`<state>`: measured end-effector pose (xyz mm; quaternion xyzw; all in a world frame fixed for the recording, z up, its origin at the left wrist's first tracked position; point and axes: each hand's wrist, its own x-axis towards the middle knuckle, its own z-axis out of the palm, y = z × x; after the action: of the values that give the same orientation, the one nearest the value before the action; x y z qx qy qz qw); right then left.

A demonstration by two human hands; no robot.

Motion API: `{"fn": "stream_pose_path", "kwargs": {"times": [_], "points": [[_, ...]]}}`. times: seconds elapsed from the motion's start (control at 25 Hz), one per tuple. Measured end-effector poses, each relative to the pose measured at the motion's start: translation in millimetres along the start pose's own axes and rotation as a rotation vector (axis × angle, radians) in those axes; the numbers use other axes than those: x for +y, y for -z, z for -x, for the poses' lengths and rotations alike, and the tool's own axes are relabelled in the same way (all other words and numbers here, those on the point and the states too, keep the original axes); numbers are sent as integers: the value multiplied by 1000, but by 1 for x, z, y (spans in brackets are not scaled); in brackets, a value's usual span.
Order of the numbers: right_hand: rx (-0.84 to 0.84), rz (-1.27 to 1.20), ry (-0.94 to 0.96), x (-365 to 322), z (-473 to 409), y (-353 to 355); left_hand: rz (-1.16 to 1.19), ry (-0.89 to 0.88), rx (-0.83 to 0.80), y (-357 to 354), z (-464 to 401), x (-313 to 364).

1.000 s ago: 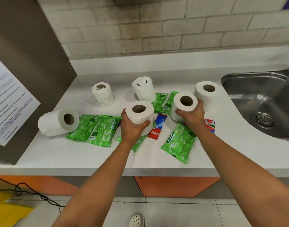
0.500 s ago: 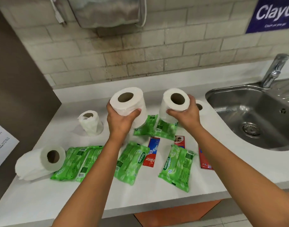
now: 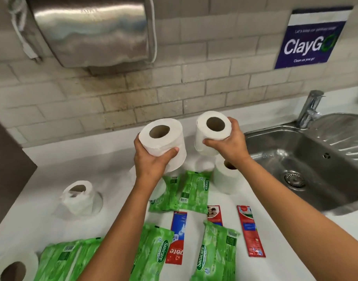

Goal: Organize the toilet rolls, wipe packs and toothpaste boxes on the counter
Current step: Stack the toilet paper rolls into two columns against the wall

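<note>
**A:** White is the main colour here: a white table (image 3: 42,179) runs under a wall of pale beige brick tiles (image 3: 204,88). What sits at the far left?

**B:** At the bottom left corner a white toilet roll lying on its side (image 3: 14,268) is partly cut off by the frame. Just right of it lie overlapping green plastic wipe packs (image 3: 66,260). Further back stands a ragged white toilet roll with torn paper at its core (image 3: 78,197).

**A:** And the hands?

**B:** Both are raised above the table, near the middle. The left hand (image 3: 151,161) grips a white toilet roll with a brown cardboard core (image 3: 164,138), fingers and thumb curled round its side. The right hand (image 3: 228,145) grips a second white toilet roll (image 3: 212,130) the same way. The two rolls are held side by side, apart, cores facing up towards the camera.

**A:** What lies below them?

**B:** Two green wipe packs side by side (image 3: 182,193), then a blue and red toothpaste box (image 3: 177,238) between two more green Sanicare wipe packs (image 3: 216,254). Another upright white toilet roll (image 3: 226,179) stands under the right wrist. A small red toothpaste box (image 3: 214,214) and a longer red toothpaste box (image 3: 250,230) lie further right.

**A:** And at the far right?

**B:** A stainless steel sink (image 3: 316,159) with a chrome tap (image 3: 309,108). On the wall are a steel dispenser (image 3: 93,31) at upper left and a dark blue sign (image 3: 311,39) at upper right.
</note>
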<state>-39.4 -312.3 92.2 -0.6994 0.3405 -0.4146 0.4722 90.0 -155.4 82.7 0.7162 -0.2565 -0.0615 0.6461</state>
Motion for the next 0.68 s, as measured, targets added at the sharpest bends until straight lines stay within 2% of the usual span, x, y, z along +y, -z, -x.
{"fn": "stream_pose_path", "kwargs": {"times": [0.36,0.68], "points": [[-63,41,-69,40,-87,33,-31,49,39,-81,-34,-16],[-246,121,-117,101,-169,29,-151,209,104,-149,-84,-55]]}}
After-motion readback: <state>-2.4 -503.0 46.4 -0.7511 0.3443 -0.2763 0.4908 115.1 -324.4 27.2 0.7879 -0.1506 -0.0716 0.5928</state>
